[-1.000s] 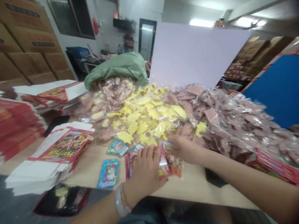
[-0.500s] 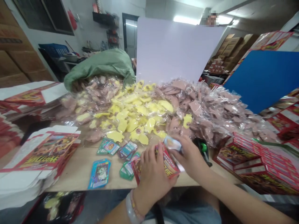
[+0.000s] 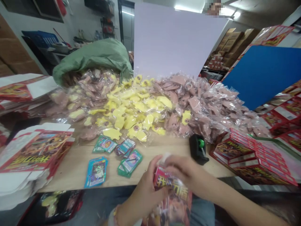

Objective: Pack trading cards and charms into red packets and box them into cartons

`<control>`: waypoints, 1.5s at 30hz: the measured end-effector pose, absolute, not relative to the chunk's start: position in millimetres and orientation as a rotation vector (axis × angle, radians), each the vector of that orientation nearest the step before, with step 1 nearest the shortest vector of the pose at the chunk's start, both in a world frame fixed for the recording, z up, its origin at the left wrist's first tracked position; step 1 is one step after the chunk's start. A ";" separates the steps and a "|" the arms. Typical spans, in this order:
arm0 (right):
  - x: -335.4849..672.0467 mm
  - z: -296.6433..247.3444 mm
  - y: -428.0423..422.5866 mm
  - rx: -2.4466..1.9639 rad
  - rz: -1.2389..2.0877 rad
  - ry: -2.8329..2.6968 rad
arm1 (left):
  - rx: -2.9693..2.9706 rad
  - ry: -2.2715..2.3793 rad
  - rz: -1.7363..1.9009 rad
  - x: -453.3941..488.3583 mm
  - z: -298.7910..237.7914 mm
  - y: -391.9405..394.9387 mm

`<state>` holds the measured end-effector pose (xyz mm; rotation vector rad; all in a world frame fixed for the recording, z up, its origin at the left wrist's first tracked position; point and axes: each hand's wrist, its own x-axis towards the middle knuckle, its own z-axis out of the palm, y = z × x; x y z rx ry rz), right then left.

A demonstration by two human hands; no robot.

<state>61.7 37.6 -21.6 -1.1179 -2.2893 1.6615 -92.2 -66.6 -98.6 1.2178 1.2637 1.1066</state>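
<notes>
My left hand (image 3: 147, 188) is wrapped round the side of a printed red cardboard box (image 3: 177, 201), which stands tilted upright at the table's front edge, above my lap. At the box's top end is my right hand (image 3: 188, 171), its fingers bent and smeared by motion. Something whitish (image 3: 166, 157) shows at those fingertips, too blurred to name. Left of the hands lie small stacks of cards: green cards (image 3: 131, 161), dark-edged cards (image 3: 125, 147), teal cards (image 3: 104, 143) and blue cards (image 3: 96, 172).
Bagged yellow pieces (image 3: 131, 113) and bagged pink pieces (image 3: 211, 106) heap across the table's back, beside a green sack (image 3: 94, 58). A black tape dispenser (image 3: 197, 150) stands right of my hands. Flattened boxes (image 3: 35, 153) pile at left; finished-looking boxes (image 3: 254, 160) stand at right.
The box has turned from lying slanted to upright and come nearer to me. My right hand, with a light packet earlier, has moved onto the box's top end. The green cards are now uncovered.
</notes>
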 end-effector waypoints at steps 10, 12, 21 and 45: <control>104.0 -67.8 -27.1 -1.143 2.242 -1.036 | 1.624 1.387 1.067 -69.9 -114.9 -80.9; 104.4 -69.3 -17.6 -1.090 2.224 -1.247 | 1.522 1.479 0.887 -65.7 -118.7 -75.3; 83.1 -60.0 3.2 -1.057 2.066 -1.954 | 1.311 1.731 0.905 -56.6 -128.2 -80.2; 190.1 -120.9 106.5 -1.889 1.190 -1.217 | 2.172 1.179 1.285 -88.8 -87.3 23.5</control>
